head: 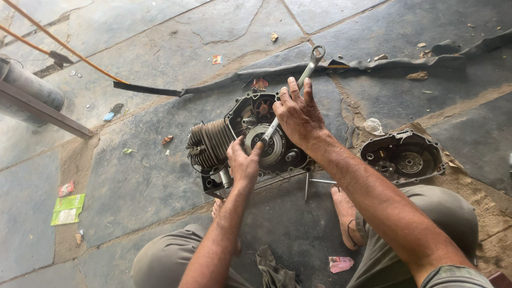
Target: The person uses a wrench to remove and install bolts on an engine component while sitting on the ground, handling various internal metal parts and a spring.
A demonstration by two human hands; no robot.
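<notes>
A small opened engine [233, 134] with a finned cylinder lies on the stone floor between my knees. My right hand [297, 114] is shut on a long silver wrench [308, 65], whose lower end sits on the round clutch [267, 144] inside the open case. My left hand [242, 161] rests against the clutch's lower left edge, thumb touching the wrench end. The wrench's upper ring end points away from me.
The removed engine side cover [404, 156] lies to the right on cardboard. A cross-shaped tool [311, 181] lies by the engine. A black rubber strip [389, 62] runs across the floor behind. A grey rag [278, 276], scraps of wrapper [67, 209] and a metal pipe [20, 82] are around.
</notes>
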